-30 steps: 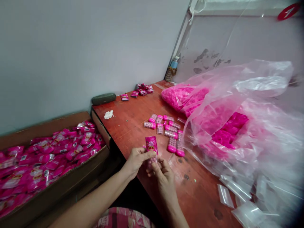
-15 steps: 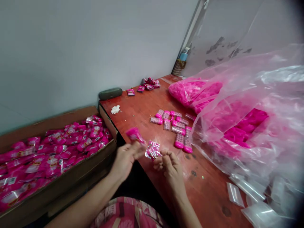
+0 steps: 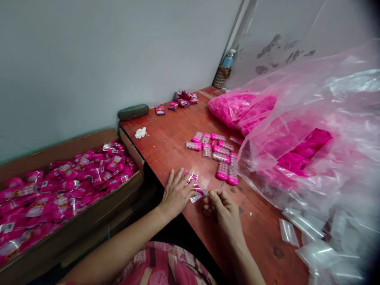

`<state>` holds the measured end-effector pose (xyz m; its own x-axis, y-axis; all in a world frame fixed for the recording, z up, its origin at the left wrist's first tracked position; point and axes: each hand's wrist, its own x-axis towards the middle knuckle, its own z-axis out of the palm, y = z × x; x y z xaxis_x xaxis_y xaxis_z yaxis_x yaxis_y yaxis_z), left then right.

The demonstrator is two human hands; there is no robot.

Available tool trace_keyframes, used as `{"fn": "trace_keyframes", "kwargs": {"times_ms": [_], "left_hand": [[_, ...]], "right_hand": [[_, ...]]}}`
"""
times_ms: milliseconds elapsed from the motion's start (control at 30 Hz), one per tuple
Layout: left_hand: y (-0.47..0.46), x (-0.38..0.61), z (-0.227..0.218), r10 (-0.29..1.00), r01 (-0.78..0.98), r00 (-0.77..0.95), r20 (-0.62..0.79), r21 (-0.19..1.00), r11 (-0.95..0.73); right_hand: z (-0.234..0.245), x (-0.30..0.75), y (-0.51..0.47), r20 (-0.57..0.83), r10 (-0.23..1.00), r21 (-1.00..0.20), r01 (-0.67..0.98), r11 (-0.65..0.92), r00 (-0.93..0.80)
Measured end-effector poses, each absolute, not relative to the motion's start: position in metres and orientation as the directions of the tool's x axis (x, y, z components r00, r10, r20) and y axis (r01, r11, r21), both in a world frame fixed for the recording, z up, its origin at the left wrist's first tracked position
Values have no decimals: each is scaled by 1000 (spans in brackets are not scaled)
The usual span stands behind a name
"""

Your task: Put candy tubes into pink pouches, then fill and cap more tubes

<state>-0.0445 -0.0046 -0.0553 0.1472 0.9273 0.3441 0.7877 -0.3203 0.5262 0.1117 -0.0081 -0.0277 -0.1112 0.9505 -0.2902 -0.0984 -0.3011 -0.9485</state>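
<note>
My left hand (image 3: 178, 192) lies flat with its fingers stretched out over a small stack of shiny pink-and-white printed wrappers (image 3: 194, 185) near the table's front edge. Part of the stack is hidden beneath those fingers. Just to the right, my right hand (image 3: 223, 209) is closed in a pinch at the near corner of a wrapper. Beyond both hands lie several small clear tubes with pink caps (image 3: 221, 157), filled with small round beads or candies. Some lie close together in a loose cluster.
An open cardboard box (image 3: 130, 198) full of pink packets stands left of the red table (image 3: 166, 152). Large clear bags of pink pieces (image 3: 246, 109) and clear tubes (image 3: 289, 232) occupy the right. A dark case (image 3: 133, 112), white scrap (image 3: 141, 132) and small packets (image 3: 185, 99) lie farther back.
My left hand held a blurred pink packet; it is now without it and spread flat on the wrappers. My right hand stays pinched at the wrapper's corner. The view has shifted slightly.
</note>
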Motion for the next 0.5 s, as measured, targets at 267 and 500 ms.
{"fn": "trace_keyframes", "kwargs": {"times_ms": [267, 500], "left_hand": [[-7, -47, -56, 909, 637, 124, 399, 670, -381], [-8, -44, -30, 970, 163, -203, 134, 981, -102]], "right_hand": [[-31, 113, 16, -117, 978, -991, 89, -103, -173], [-26, 102, 27, -184, 978, -943, -263, -205, -102]]}}
